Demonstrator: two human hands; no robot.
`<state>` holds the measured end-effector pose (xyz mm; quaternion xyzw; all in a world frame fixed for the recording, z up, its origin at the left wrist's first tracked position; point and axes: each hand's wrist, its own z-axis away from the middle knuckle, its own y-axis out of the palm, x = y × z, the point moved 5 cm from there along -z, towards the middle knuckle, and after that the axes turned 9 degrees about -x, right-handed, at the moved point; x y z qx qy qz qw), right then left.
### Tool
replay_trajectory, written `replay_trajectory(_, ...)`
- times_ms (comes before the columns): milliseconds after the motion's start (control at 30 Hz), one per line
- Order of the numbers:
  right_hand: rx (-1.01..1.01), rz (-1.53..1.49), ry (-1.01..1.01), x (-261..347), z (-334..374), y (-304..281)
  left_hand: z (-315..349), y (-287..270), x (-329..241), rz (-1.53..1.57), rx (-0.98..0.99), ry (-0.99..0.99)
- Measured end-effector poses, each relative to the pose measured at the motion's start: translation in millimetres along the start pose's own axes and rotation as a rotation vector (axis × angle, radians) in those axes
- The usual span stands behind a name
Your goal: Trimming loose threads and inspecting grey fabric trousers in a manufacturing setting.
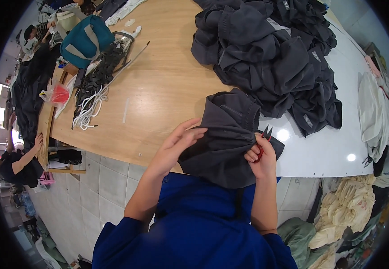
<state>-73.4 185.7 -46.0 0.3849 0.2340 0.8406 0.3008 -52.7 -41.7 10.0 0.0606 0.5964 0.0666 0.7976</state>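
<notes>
A dark grey garment (223, 134) with a gathered elastic waistband lies at the table's near edge, its lower part hanging over toward my lap. My left hand (176, 147) is at the garment's left side, fingers stretched out and thumb apart, with the fingertips at the cloth. Red-handled thread snips (260, 154) sit in my closed right hand (264, 159), dark blades pointing up and away from me. The thumb and fingers of that hand also meet the garment's right edge, just below the waistband.
A large heap of similar dark grey garments (266, 58) covers the far right of the table (158, 67). White cords (91, 105), dark straps and a teal bag (87, 38) lie at the left. Cream cloth (344, 206) is piled below right. Another person (19, 168) works at far left.
</notes>
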Motion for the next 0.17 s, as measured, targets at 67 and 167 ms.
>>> replay_trajectory(67,-0.004,0.010,-0.061,6.8,2.4,-1.5,0.4,-5.9,-1.9,0.133,0.008,-0.074)
replay_trajectory(167,-0.099,0.114,-0.147,15.8,2.1,-13.1,-1.2,-27.3,3.7,-0.045,-0.004,-0.067)
